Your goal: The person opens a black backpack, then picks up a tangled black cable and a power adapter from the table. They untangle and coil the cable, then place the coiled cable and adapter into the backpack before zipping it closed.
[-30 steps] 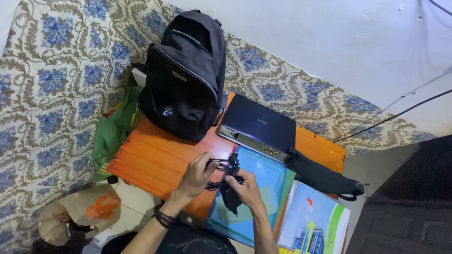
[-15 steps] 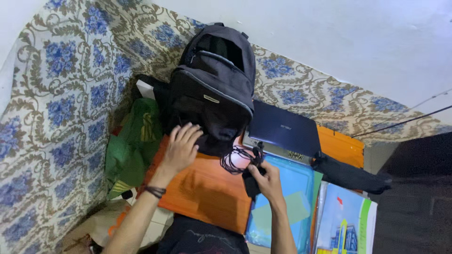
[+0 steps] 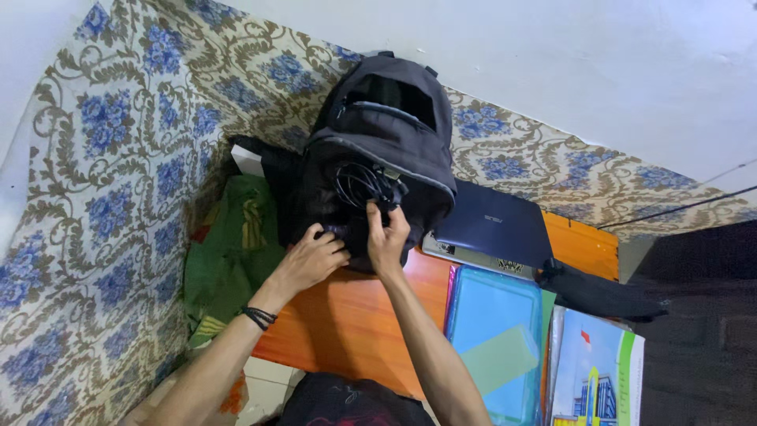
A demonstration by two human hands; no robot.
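Note:
A black backpack (image 3: 386,134) stands upright at the back of an orange table (image 3: 347,323), against the patterned wall. My right hand (image 3: 386,237) holds a coiled black cable (image 3: 359,183) with a dark plug against the backpack's front pocket. At the lower edge of that same pocket, just left of my right hand, my left hand (image 3: 311,259) grips the fabric. A dark band sits on my left wrist.
A closed dark blue laptop (image 3: 493,225) lies right of the backpack, with a black pouch (image 3: 603,296) past it. Blue plastic folders (image 3: 493,339) and a booklet (image 3: 595,371) lie on the table's right part. Green cloth (image 3: 229,252) hangs at the left.
My right hand has carried the cable from above the table up to the backpack's front pocket. My left hand moved from the pocket's left edge to grip its lower edge. The view shifted.

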